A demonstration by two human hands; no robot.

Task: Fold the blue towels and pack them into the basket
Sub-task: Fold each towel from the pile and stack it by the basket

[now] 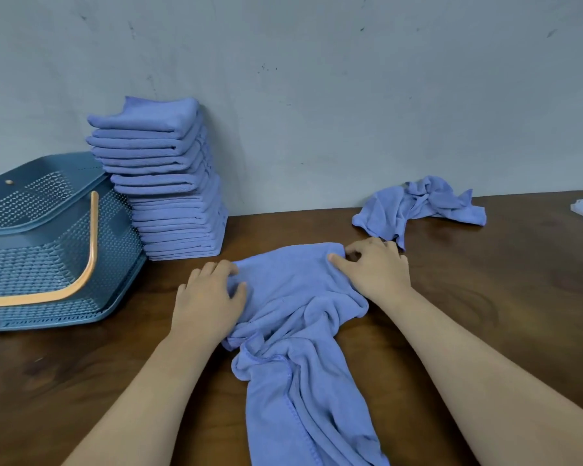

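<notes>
Matt cloth towel (293, 297), glossy, seemingly wooden table (485, 297)

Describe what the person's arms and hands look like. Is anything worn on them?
The left hand and the right hand are bare: no gloves, rings, watch or bracelet show. No sleeve shows anywhere down to the picture's lower edge, and no markings or tattoos can be seen.

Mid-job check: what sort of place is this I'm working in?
Likely a plain laundry or towel-packing workstation, not clearly a home: bare grey wall, dark wooden table, tall stack of folded towels beside a plastic basket. The left hand and right hand grip an unfolded towel.
</notes>
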